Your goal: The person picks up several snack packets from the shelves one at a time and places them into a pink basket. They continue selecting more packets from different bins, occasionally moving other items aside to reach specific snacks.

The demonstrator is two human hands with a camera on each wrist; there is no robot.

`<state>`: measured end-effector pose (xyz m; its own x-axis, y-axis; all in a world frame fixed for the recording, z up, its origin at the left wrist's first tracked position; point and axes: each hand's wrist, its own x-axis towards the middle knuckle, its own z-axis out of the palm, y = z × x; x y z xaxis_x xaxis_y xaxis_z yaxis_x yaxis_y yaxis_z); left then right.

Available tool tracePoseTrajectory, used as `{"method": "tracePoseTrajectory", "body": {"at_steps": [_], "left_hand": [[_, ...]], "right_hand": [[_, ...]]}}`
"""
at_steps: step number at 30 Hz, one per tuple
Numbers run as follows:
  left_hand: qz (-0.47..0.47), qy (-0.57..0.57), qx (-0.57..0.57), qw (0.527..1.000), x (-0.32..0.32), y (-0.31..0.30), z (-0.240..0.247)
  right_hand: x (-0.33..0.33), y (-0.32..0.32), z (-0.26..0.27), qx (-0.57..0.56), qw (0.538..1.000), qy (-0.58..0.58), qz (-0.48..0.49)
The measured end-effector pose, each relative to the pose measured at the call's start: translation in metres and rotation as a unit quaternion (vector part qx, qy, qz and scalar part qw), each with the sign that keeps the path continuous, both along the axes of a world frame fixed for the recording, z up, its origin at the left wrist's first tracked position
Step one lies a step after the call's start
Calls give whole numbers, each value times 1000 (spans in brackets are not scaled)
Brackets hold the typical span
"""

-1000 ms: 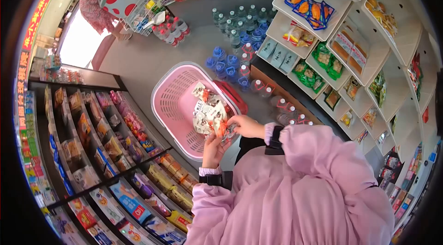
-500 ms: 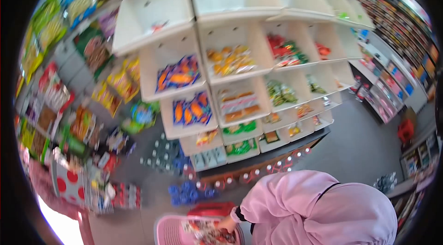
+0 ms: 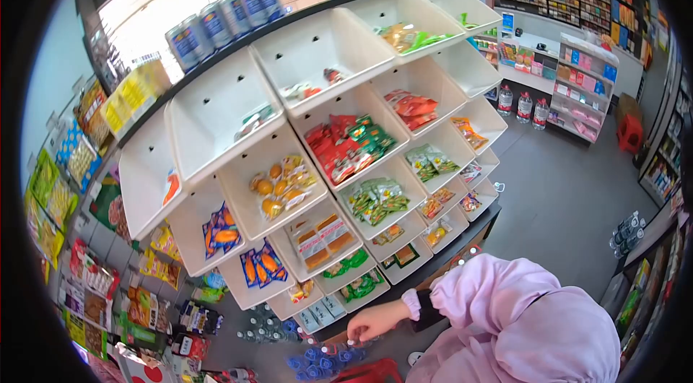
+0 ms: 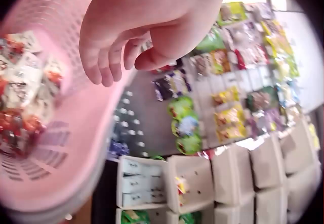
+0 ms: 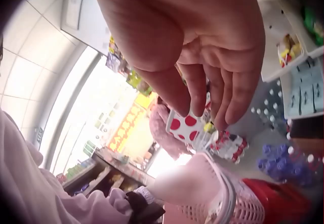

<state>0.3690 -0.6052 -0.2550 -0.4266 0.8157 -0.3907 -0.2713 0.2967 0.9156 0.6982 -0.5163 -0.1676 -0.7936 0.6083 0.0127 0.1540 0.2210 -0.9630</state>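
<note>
My right hand [image 3: 377, 320] hangs in front of the lowest bins in the head view, its fingers loosely bent and holding nothing. The right wrist view shows the same hand's palm [image 5: 202, 37] with fingers pointing down. Over the rim of a pink plastic basket [image 4: 93, 138], my left hand [image 4: 152, 24] hangs with loose fingers and nothing in them. White-and-orange snack packets [image 4: 25, 87] lie in a pile inside that basket. The head view does not show the left hand or the pink basket.
Tilted white bins [image 3: 317, 69] with bagged snacks rise in front. Blue-wrapped bottles [image 3: 317, 363] stand on the floor, near a red plastic object [image 3: 372, 371]. A person [image 5: 164, 130] is by a polka-dot panel [image 5: 185, 128]. Cans [image 3: 224, 18] line the top shelf.
The head view has swung up and right from the basket to the bins. Both hands were at the packets in the basket; the right hand has now left them and is empty.
</note>
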Motion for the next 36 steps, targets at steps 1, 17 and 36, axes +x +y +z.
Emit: {"method": "tracePoseTrajectory", "body": {"at_steps": [1, 17, 36], "left_hand": [[-63, 54, 28, 996, 18, 15, 8], [-511, 153, 418, 736, 441, 173, 314], [-378, 296, 571, 666, 589, 234, 388]], "right_hand": [[26, -1, 30, 29, 999, -1, -20], [383, 34, 274, 369, 783, 89, -492], [440, 146, 341, 213, 824, -70, -520]]}}
